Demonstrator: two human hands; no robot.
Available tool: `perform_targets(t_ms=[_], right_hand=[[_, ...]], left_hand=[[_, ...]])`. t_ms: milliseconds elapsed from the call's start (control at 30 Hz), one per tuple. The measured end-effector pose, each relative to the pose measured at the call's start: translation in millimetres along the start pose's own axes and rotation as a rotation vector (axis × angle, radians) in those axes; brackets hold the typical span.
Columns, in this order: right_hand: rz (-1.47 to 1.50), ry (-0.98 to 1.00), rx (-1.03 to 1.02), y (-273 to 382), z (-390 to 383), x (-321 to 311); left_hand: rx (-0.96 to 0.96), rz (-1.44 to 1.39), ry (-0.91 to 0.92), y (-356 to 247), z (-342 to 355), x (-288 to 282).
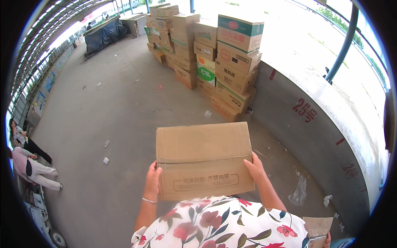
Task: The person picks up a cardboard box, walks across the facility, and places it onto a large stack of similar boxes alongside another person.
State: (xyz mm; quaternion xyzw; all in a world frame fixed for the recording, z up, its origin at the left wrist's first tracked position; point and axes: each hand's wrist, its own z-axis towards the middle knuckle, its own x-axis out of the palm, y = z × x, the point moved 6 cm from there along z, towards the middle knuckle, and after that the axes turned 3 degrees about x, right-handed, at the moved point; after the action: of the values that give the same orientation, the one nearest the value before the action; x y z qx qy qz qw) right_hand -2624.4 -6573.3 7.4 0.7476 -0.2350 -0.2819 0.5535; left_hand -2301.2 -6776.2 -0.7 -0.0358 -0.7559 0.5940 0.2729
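A brown cardboard box (204,142) is in front of my body, with a crease running across its middle and faint printing on the near part. I cannot tell whether it is folded flat or has depth. My left hand (153,180) grips its left edge, thumb near the crease. On the opposite edge my right hand (256,168) is closed, its thumb lying on the face. The other fingers of both hands are mostly hidden behind the cardboard.
Tall stacks of cartons (237,68) stand ahead, beside a low grey wall (306,124) on the right. A plastic bag (298,192) and scraps litter the floor. Two people (35,167) are at the left, near a vehicle (41,215). Another person's hand (327,239) holds cardboard (317,226) at lower right.
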Motion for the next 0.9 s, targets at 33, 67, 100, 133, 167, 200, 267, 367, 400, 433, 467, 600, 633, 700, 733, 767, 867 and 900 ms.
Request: perform_targets(t_ms=[33,67,100,133,167,200,267,367,400,433,467,600,633,700,733,767,867,900], right_hand=[[-0.017,0.02,-0.018,7,25,7],[-0.035,0.04,-0.037,14,48,14],[-0.085,0.051,-0.053,16,65,20],[-0.131,0.06,-0.091,25,83,27],[-0.179,0.067,-0.123,39,102,32],[-0.159,0.104,-0.137,57,122,36],[-0.116,0.192,-0.131,80,145,47],[-0.087,0.277,-0.114,87,184,57],[-0.083,0.298,-0.106,87,196,58],[-0.065,0.324,-0.096,93,204,63],[-0.047,0.35,-0.086,100,209,69],[-0.015,0.436,-0.072,108,253,87],[0.008,0.439,-0.068,110,263,90],[0.054,0.439,-0.058,112,285,97],[0.09,0.448,-0.065,121,297,102],[0.127,0.455,-0.071,133,308,106],[0.109,0.389,-0.097,168,340,114],[0.088,0.338,-0.122,171,355,112]], left_hand=[[0.017,-0.008,-0.022,-6,12,0],[0.033,-0.016,-0.043,-12,24,1],[0.047,-0.008,-0.062,-15,33,1],[0.08,-0.002,-0.076,-22,40,2],[0.107,0.003,-0.091,-29,49,4],[0.119,0.021,-0.118,-35,59,5],[0.116,0.071,-0.189,-40,74,0],[0.155,0.063,-0.228,-42,94,9],[0.139,0.04,-0.218,-43,99,12],[0.133,0.013,-0.209,-47,107,14],[0.128,-0.013,-0.198,-51,114,14],[0.134,0.063,-0.138,-70,157,9],[0.141,0.078,-0.131,-74,170,4],[0.158,0.065,-0.09,-85,200,0],[0.178,0.031,-0.053,-95,220,0],[0.197,-0.003,-0.015,-102,238,-1],[0.298,-0.019,0.056,-121,299,-15],[0.331,-0.043,0.085,-133,319,-15]])
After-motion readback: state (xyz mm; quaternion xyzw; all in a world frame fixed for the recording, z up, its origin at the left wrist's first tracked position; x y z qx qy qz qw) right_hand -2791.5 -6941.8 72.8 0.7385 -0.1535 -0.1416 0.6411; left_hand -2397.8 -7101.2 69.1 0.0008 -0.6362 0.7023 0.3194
